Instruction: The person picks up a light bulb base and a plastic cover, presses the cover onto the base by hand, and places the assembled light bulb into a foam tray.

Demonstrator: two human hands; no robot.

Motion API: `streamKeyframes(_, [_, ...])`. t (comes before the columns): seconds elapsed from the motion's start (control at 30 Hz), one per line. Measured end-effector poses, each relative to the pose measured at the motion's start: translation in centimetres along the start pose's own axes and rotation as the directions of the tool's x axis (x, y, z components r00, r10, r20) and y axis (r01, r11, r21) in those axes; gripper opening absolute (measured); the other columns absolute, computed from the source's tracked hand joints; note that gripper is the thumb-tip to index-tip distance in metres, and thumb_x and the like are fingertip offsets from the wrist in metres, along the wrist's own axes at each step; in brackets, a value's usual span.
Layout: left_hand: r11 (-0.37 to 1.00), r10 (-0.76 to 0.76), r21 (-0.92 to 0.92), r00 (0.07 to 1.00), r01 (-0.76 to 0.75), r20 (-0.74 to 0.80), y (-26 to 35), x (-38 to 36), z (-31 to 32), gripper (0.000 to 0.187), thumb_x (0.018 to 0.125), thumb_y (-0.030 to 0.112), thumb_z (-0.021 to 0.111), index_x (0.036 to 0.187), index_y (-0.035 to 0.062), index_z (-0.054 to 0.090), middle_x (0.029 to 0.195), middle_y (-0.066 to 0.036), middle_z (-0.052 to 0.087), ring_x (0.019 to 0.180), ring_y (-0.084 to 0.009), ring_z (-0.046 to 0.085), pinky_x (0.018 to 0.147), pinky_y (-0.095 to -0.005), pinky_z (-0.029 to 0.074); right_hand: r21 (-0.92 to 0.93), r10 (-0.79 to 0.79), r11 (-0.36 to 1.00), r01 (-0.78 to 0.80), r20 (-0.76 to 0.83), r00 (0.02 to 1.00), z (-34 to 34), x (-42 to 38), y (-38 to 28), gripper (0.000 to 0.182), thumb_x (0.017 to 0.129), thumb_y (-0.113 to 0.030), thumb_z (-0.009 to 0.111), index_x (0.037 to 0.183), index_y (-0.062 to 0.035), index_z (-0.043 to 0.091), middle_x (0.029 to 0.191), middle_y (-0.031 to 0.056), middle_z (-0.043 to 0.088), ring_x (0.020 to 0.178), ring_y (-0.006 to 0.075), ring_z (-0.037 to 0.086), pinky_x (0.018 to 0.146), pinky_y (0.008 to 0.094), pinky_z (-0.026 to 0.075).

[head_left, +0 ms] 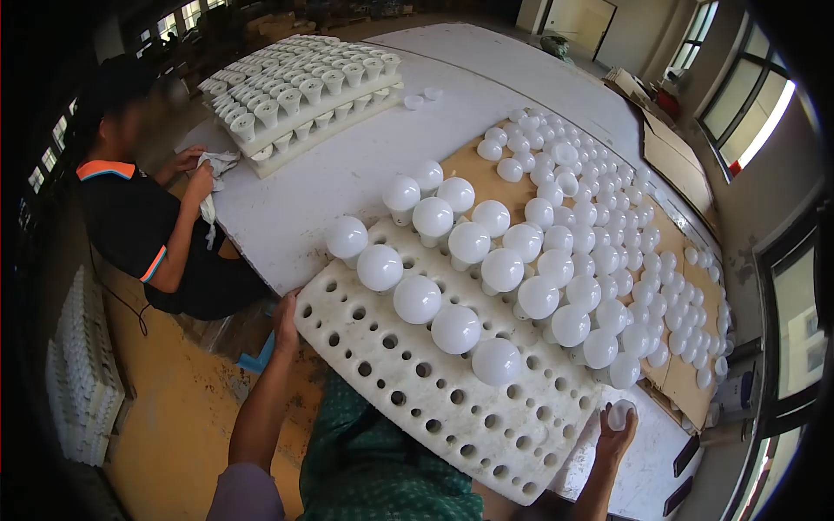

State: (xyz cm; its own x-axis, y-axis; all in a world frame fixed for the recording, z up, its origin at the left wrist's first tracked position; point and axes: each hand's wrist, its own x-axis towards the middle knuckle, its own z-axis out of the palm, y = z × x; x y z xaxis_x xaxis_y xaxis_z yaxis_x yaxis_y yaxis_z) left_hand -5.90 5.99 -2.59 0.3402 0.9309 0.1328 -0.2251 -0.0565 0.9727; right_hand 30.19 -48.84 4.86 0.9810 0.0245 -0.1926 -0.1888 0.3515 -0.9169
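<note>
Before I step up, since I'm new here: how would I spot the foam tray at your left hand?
Find the big white table, then its near side. There the left hand touches a thick white foam tray bearing round white bulbs. Unlike the packed trays toward the table's far left, it shows rows of bare holes.

No legible text, brand, number or sign, only small dark marks (572, 355) on a few white bulb bases (401, 214) (too tiny and blurred to read).
</note>
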Motion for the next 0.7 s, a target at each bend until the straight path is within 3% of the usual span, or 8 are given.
streamKeyframes(0.1, [0.984, 0.143, 0.102, 0.989, -0.146, 0.033, -1.4, -0.3, -0.7, 0.052, 0.094, 0.038, 0.036, 0.113, -0.0071, 0.053, 0.108, -0.015, 0.058, 0.095, -0.0217, 0.056, 0.085, -0.0340, 0.044, 0.152, 0.056, 0.986, -0.066, 0.071, 0.996, -0.3, -2.9, 4.8, 0.043, 0.086, -0.026, 0.053, 0.123, -0.0065, 0.041, 0.111, 0.0121, 0.052, 0.100, 0.0277, 0.057, 0.086, 0.0413, 0.050])
streamKeyframes(0.17, [0.984, 0.147, 0.091, 0.987, -0.152, 0.066, -0.6, -0.7, -0.2, 0.054, 0.093, 0.038, 0.037, 0.116, -0.0081, 0.050, 0.110, -0.016, 0.057, 0.096, -0.0231, 0.056, 0.084, -0.0346, 0.045, 0.020, 0.020, 1.000, -0.020, 0.010, 1.000, 3.9, -5.2, 3.4, 0.049, 0.086, -0.028, 0.052, 0.128, -0.0064, 0.038, 0.114, 0.0142, 0.052, 0.100, 0.0262, 0.058, 0.084, 0.0399, 0.051])
streamKeyframes(0.23, [0.981, 0.165, 0.088, 0.981, -0.174, 0.106, 0.8, -1.1, 0.9, 0.054, 0.093, 0.037, 0.037, 0.119, -0.0084, 0.048, 0.113, -0.018, 0.055, 0.097, -0.0239, 0.056, 0.083, -0.0342, 0.047, -0.309, -0.007, 0.951, -0.030, -0.116, 0.993, 5.6, -6.0, 3.0, 0.049, 0.084, -0.030, 0.055, 0.127, -0.0075, 0.044, 0.117, 0.0167, 0.051, 0.108, 0.0267, 0.049, 0.092, 0.0369, 0.038])
streamKeyframes(0.27, [0.984, 0.144, 0.096, 0.987, -0.151, 0.072, 0.4, -1.3, 0.8, 0.052, 0.092, 0.035, 0.038, 0.120, -0.0084, 0.047, 0.113, -0.019, 0.055, 0.097, -0.0240, 0.056, 0.082, -0.0335, 0.047, -0.429, -0.087, 0.902, 0.048, -0.072, 0.994, 3.5, -4.4, 4.8, 0.045, 0.083, -0.030, 0.056, 0.121, -0.0064, 0.051, 0.117, 0.0165, 0.051, 0.110, 0.0255, 0.045, 0.095, 0.0352, 0.033])
streamKeyframes(0.37, [0.991, 0.115, 0.071, 0.993, -0.118, 0.040, 1.2, -1.3, 2.1, 0.049, 0.091, 0.031, 0.039, 0.121, -0.0085, 0.046, 0.113, -0.019, 0.054, 0.097, -0.0240, 0.057, 0.081, -0.0323, 0.047, -0.576, -0.188, 0.811, 0.103, -0.090, 0.978, 5.3, -5.1, 4.0, 0.041, 0.084, -0.030, 0.056, 0.117, -0.0044, 0.055, 0.111, 0.0144, 0.054, 0.104, 0.0219, 0.048, 0.093, 0.0311, 0.035])
streamKeyframes(0.5, [0.997, 0.048, 0.069, 0.998, -0.045, -0.050, 1.0, -1.9, 2.0, 0.045, 0.089, 0.025, 0.039, 0.118, -0.0082, 0.048, 0.109, -0.018, 0.056, 0.093, -0.0229, 0.057, 0.077, -0.0321, 0.048, -0.589, -0.195, 0.799, 0.117, -0.070, 0.978, 5.0, -4.4, 4.4, 0.042, 0.085, -0.029, 0.056, 0.118, -0.0038, 0.054, 0.109, 0.0138, 0.056, 0.103, 0.0210, 0.050, 0.093, 0.0300, 0.036])
streamKeyframes(0.63, [0.992, 0.052, 0.116, 0.998, -0.054, 0.024, 2.5, -2.7, 2.7, 0.042, 0.089, 0.025, 0.039, 0.112, -0.0078, 0.051, 0.104, -0.016, 0.057, 0.089, -0.0221, 0.057, 0.075, -0.0328, 0.048, -0.627, -0.212, 0.770, 0.121, -0.073, 0.975, 5.4, -4.3, 4.1, 0.043, 0.085, -0.033, 0.055, 0.117, -0.0036, 0.055, 0.111, 0.0151, 0.056, 0.105, 0.0222, 0.051, 0.094, 0.0314, 0.036])
streamKeyframes(0.7, [0.971, 0.071, 0.230, 0.997, -0.061, -0.033, 2.8, -3.0, 2.9, 0.039, 0.089, 0.024, 0.038, 0.107, -0.0069, 0.053, 0.101, -0.016, 0.057, 0.085, -0.0223, 0.057, 0.073, -0.0324, 0.048, -0.654, -0.226, 0.746, 0.127, -0.069, 0.972, 5.5, -4.2, 4.0, 0.044, 0.086, -0.035, 0.054, 0.116, -0.0034, 0.056, 0.111, 0.0157, 0.057, 0.105, 0.0227, 0.051, 0.094, 0.0318, 0.036])
